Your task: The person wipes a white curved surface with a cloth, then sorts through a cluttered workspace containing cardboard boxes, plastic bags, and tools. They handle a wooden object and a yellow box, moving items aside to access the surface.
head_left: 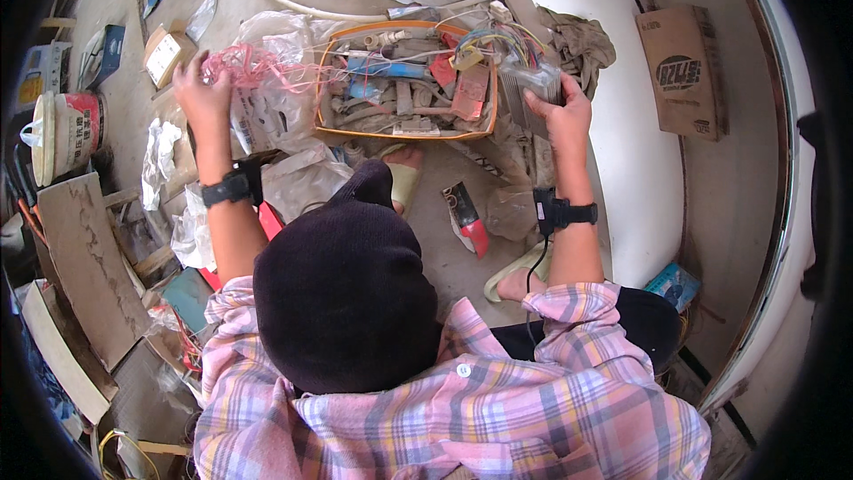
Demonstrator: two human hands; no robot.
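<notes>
My left hand (202, 90) is at the upper left, its fingers closed on a tangle of pink plastic twine (250, 67) that trails right over the basket. At the right, my right hand (565, 107) grips a finned metal controller box (530, 90) by its side. Several coloured wires (510, 40) with connectors come out of its top. Between my hands stands an orange-rimmed basket (406, 136), filled with pipes, cords, a blue cylindrical item (386, 67) and red boxes (471, 92). Clear plastic bags (270, 113) lie left of the basket.
A white panel (626, 147) lies at the right, with a brown cardboard box (683, 73) beyond it and a grey cloth (580, 47) on its edge. A red and black packet (466, 219) lies on the floor between my feet. A lidded bucket (70, 137) stands far left.
</notes>
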